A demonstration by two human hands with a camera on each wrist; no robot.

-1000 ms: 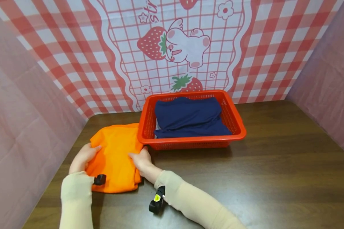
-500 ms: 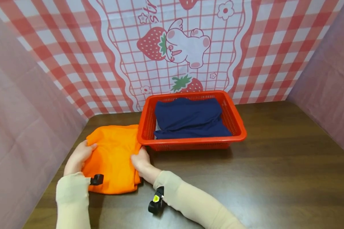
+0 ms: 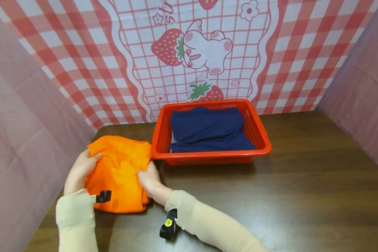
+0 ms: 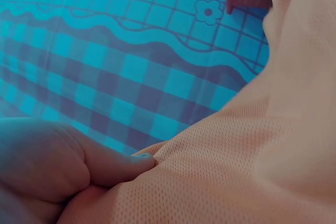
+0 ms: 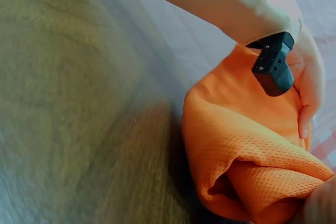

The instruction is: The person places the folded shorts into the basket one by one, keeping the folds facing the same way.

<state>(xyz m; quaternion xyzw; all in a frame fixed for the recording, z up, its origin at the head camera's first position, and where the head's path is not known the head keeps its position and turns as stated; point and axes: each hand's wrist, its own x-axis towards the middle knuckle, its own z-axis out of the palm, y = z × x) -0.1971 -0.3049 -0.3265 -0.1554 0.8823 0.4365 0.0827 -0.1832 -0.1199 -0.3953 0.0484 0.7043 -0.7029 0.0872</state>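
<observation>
A folded orange mesh garment (image 3: 121, 175) is held between both hands at the left of the table. My left hand (image 3: 80, 169) grips its left edge, thumb on top and fingers hidden beneath. On the opposite edge, my right hand (image 3: 151, 179) pinches the cloth, with its thumb showing above. The left wrist view has the left thumb pressing the fabric (image 4: 226, 166) close up. Loose folds open at the near side of the garment (image 5: 231, 135) in the right wrist view, where the right hand (image 5: 323, 203) shows only at the corner.
A red plastic basket (image 3: 208, 153) stands behind and right of the garment, its left corner close to the cloth. Navy folded cloth (image 3: 208, 127) lies in it. Brown wooden tabletop (image 3: 286, 189) extends to the right. A checked strawberry-print curtain (image 3: 97, 70) hangs behind, with pink cloth walls at the sides.
Both hands have shifted left with the garment, the left hand farther and slightly away from the body. The cloth has drawn away from the basket and wrinkled more. The basket stays put.
</observation>
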